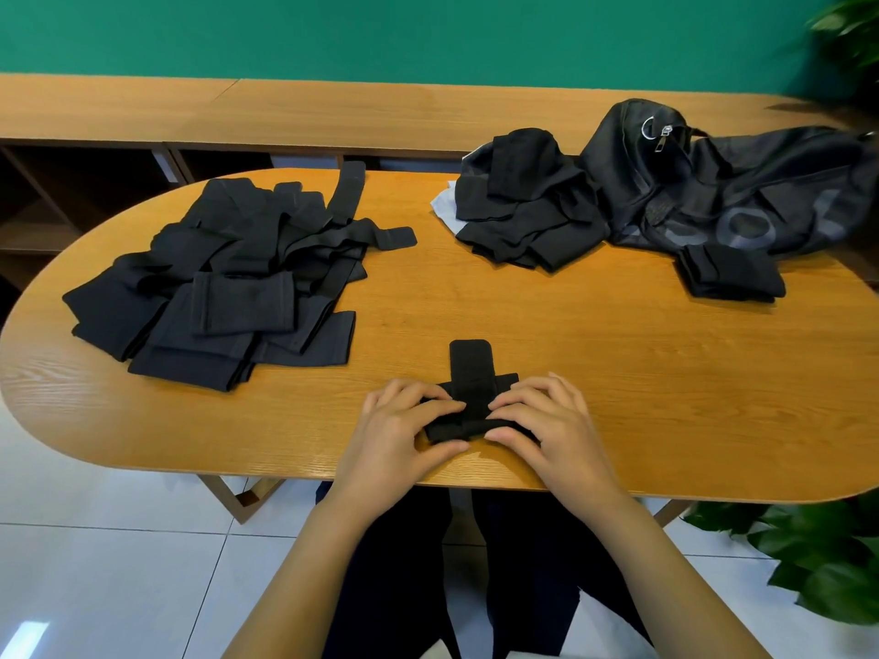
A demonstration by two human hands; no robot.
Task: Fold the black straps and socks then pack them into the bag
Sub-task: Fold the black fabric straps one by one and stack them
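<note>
A black strap [470,373] lies folded into a small bundle near the table's front edge, one end sticking out away from me. My left hand [404,423] grips its left side and my right hand [547,420] grips its right side, fingers curled on the fabric. A loose pile of black straps and socks [228,278] covers the table's left part. A heap of folded black pieces [528,206] sits at the back right, beside the black bag [727,183]. One folded black piece [730,273] lies in front of the bag.
The oval wooden table [571,325] stands before a wooden bench [285,111] and a green wall. A white cloth [442,202] peeks from under the folded heap. Potted plants [818,554] stand at the lower right and upper right. My legs are under the table edge.
</note>
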